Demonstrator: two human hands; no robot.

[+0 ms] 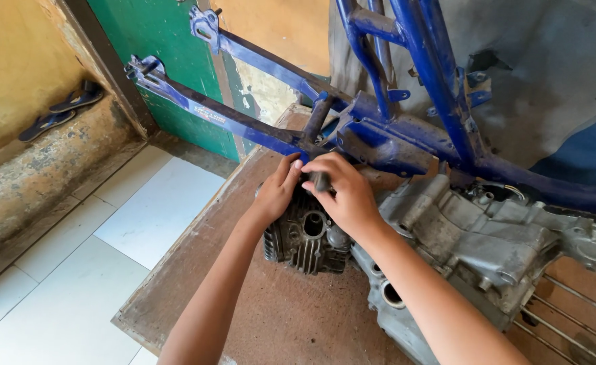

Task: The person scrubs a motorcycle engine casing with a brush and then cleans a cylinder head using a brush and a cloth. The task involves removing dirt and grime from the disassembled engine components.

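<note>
A person's two bare hands meet over a dark, finned metal cylinder head [306, 238] that sits at the front of a grey cast engine case [473, 236]. The right hand [342, 192] curls over the top of the head, its fingers closed around a small dark cylindrical piece [320, 180] whose nature cannot be made out. The left hand [277, 190] rests against the head's upper left edge, fingers bent and touching the right hand's fingertips; whether it grips anything cannot be told.

Just below the fingers, the cylinder head shows a round port and rows of thin cooling fins, grimy and matte. To the right of the fingers the engine case spreads out in rough, dull aluminium with rounded bosses and open holes. Directly above the fingers runs a blue-painted tubular steel frame [379, 145], scuffed, with two long arms [196, 101] reaching up and left away from the hands.

The engine rests on a brown, worn board [196, 270]. Left of the hands lie glossy white floor tiles [142, 209]; far left, a pair of dark sandals [64, 108] sits on a rough concrete ledge [34, 176] beside a green door [156, 40].
</note>
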